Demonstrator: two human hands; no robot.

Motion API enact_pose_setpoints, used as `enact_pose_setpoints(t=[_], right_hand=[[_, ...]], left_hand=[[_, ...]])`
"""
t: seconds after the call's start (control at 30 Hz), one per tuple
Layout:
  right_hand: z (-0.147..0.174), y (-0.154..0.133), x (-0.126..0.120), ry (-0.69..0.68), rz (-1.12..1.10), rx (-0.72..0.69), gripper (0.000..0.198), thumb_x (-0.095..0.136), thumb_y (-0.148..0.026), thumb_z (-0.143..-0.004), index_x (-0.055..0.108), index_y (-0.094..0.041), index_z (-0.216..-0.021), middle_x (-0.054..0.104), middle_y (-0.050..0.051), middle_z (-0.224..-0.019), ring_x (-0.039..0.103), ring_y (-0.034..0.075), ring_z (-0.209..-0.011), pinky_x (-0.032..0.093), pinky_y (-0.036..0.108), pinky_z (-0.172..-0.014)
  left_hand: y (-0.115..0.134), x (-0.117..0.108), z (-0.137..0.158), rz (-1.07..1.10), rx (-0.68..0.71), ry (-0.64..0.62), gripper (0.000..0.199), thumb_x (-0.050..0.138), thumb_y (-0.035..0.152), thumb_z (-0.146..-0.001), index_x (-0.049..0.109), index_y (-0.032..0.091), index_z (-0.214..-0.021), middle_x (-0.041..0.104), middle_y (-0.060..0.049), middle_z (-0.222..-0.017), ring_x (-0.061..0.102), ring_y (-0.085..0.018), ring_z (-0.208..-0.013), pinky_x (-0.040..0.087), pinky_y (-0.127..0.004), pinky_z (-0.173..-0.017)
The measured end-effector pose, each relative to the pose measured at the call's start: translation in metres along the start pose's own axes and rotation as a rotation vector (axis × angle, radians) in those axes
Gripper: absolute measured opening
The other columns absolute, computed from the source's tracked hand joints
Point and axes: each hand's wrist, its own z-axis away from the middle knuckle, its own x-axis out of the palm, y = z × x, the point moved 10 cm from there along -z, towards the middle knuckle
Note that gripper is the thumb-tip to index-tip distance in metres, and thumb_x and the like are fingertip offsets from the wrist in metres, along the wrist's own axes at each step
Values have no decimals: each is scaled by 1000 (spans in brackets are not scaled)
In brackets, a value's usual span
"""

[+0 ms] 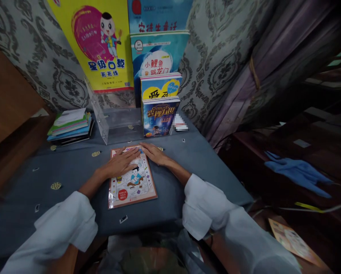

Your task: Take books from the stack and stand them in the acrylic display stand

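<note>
A thin picture book point(139, 179) with a brown border and a cartoon figure on its cover lies flat on the dark cloth-covered table point(82, 179). My left hand point(123, 161) rests flat across the upper left of the cover, fingers stretched out. At the book's upper right corner lies my right hand point(153, 153), its fingers extended over the top edge. The two hands nearly meet near the top of the cover and hide part of the title. Neither hand grips anything.
Behind the book stands a clear acrylic rack point(113, 123) holding a yellow workbook point(102, 45) and several storybooks point(160, 118) in tiers. A stack of books point(70, 123) lies at the left. A blue glove-like cloth point(297, 173) and another booklet point(296, 241) are at right, beyond the table edge.
</note>
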Motion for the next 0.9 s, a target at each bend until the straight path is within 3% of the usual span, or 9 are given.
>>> enact_pose_setpoints(t=[0.43, 0.7, 0.9], right_hand=[[2, -4, 0, -14, -6, 9, 48, 32, -38, -107, 53, -16, -145, 56, 10, -149, 46, 22, -144, 33, 43, -121], [3, -4, 1, -19, 39, 19, 48, 32, -39, -108, 53, -20, -146, 55, 9, -151, 47, 24, -143, 32, 46, -121], [3, -5, 1, -4, 28, 5, 49, 30, -40, -108, 54, -19, -145, 55, 10, -151, 45, 24, -144, 32, 45, -121]], left_hand=[[60, 2, 5, 37, 191, -1, 59, 29, 53, -106, 31, 27, -159, 34, -8, -164, 23, -22, -155, 5, -50, -126], [102, 0, 27, 98, 301, 8, 56, 30, 50, -107, 28, 32, -159, 33, -4, -164, 26, -21, -154, 0, -51, -127], [131, 2, 44, 111, 352, -34, 53, 33, 53, -106, 37, 33, -155, 35, -4, -164, 28, -22, -154, 2, -52, -127]])
